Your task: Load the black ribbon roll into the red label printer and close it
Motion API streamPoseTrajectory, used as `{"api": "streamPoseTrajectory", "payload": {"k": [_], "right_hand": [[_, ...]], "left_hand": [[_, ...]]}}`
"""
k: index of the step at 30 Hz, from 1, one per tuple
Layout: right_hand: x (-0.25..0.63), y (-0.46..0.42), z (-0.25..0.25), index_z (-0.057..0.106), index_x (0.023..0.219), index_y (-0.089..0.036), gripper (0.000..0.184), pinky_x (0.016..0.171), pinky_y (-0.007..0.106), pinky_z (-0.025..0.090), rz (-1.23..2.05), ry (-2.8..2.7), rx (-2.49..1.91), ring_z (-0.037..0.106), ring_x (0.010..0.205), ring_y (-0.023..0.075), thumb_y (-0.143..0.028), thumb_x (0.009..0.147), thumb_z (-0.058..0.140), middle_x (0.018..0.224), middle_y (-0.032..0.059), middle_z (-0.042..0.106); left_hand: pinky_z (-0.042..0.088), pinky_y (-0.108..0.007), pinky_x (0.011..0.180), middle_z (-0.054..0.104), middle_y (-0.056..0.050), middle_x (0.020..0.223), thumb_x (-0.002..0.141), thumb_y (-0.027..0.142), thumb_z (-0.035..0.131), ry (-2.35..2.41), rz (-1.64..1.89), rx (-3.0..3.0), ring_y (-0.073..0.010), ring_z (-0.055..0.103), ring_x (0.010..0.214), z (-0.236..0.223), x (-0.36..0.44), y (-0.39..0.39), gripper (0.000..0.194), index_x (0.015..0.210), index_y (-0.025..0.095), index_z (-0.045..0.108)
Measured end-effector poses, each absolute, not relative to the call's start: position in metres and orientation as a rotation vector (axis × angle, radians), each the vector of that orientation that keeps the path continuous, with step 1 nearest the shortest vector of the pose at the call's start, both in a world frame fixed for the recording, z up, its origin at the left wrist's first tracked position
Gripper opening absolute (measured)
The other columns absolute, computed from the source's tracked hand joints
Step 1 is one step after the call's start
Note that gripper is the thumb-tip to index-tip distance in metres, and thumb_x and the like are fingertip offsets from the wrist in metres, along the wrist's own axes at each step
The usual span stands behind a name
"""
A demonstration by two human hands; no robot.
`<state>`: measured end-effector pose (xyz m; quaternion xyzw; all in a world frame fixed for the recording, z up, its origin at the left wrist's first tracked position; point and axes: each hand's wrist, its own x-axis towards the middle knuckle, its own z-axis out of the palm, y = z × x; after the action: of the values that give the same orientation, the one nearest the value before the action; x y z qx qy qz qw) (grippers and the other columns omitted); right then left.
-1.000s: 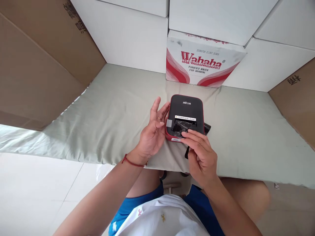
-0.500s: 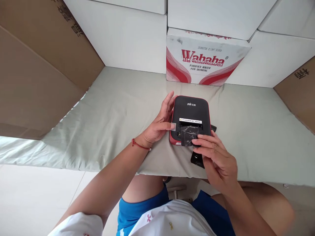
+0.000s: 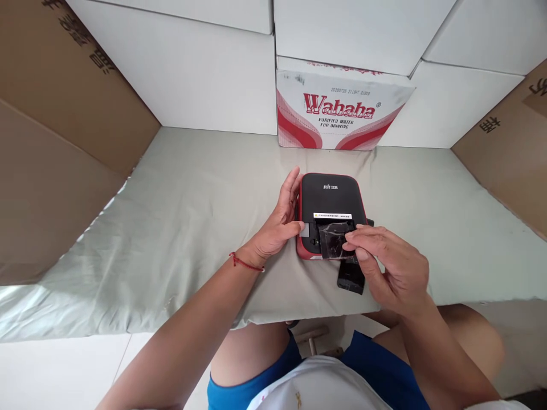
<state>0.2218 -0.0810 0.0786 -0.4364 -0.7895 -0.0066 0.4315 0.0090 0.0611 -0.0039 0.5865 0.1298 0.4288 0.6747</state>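
A black-and-red portable printer (image 3: 331, 196) lies on the cloth-covered surface, a white label strip across its top. My left hand (image 3: 280, 225) grips its left side, fingers along the edge and thumb at a small grey tab (image 3: 305, 230). Out of the printer's slot comes a creased, shiny black film (image 3: 332, 242). The thumb and fingertips of my right hand (image 3: 393, 265) are pinched at the film's right edge. Below that hand, a glossy black strip (image 3: 351, 277) hangs past the printer's front; whether it joins the film I cannot tell.
Behind the printer stands a white and red water carton (image 3: 342, 128) among stacked white boxes (image 3: 192, 80). Large brown cardboard boxes flank the left (image 3: 72, 154) and right (image 3: 508, 136). A pale green cloth (image 3: 205, 176) covers the surface, its front edge just above my legs.
My right hand has lifted slightly and its thumb has come up against the fingertips at the film. My left hand keeps its hold. The head view has shifted a little.
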Motion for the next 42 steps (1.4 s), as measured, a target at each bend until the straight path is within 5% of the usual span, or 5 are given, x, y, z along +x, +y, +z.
{"api": "streamPoseTrajectory", "payload": {"k": [12,18,24,31,42], "right_hand": [[0.219,-0.077,0.099,0.075,0.121,-0.024,0.029,0.078,0.031,0.067,-0.030,-2.022,-1.194,0.080,0.082,0.0164,-0.008,0.102,0.061,0.087,-0.0002,0.084],[0.225,-0.045,0.129,0.079,0.116,-0.023,0.021,0.059,0.025,0.058,0.444,-1.809,-1.583,0.072,0.062,0.0108,-0.032,0.108,0.062,0.089,-0.0023,0.082],[0.210,0.024,0.141,0.082,0.112,-0.022,0.021,0.080,0.031,0.052,0.455,-2.425,-2.045,0.074,0.096,0.0207,-0.019,0.099,0.065,0.111,0.0055,0.083],[0.191,0.039,0.146,0.081,0.103,-0.021,0.017,0.071,0.035,0.047,0.393,-2.581,-2.178,0.069,0.086,0.0241,-0.017,0.090,0.071,0.100,0.0076,0.081],[0.329,-0.056,0.171,0.081,0.125,-0.027,0.052,0.097,0.043,0.059,0.894,-1.902,-2.349,0.074,0.108,0.0287,-0.067,0.094,0.065,0.123,0.0082,0.082]], "left_hand": [[0.015,-0.062,0.145,0.009,0.004,0.190,0.094,0.054,0.081,0.261,0.971,1.423,-0.0359,0.003,0.177,-0.001,0.013,0.061,0.104,0.175,0.048,0.016],[0.017,-0.057,0.146,0.017,0.006,0.188,0.090,0.050,0.084,0.244,1.021,1.380,-0.0354,0.010,0.177,-0.013,0.017,0.068,0.104,0.173,0.050,0.022],[0.017,-0.060,0.146,0.022,0.004,0.186,0.086,0.042,0.081,0.278,0.985,1.353,-0.0365,0.015,0.175,-0.012,0.017,0.070,0.104,0.173,0.046,0.025],[0.025,-0.063,0.143,0.033,-0.002,0.183,0.080,0.033,0.079,0.282,0.962,1.299,-0.0402,0.021,0.173,-0.007,0.018,0.069,0.107,0.173,0.038,0.027],[0.031,-0.065,0.139,0.046,-0.003,0.174,0.075,0.029,0.075,0.340,0.905,1.220,-0.0404,0.034,0.166,0.002,0.017,0.066,0.105,0.170,0.035,0.031]]}}
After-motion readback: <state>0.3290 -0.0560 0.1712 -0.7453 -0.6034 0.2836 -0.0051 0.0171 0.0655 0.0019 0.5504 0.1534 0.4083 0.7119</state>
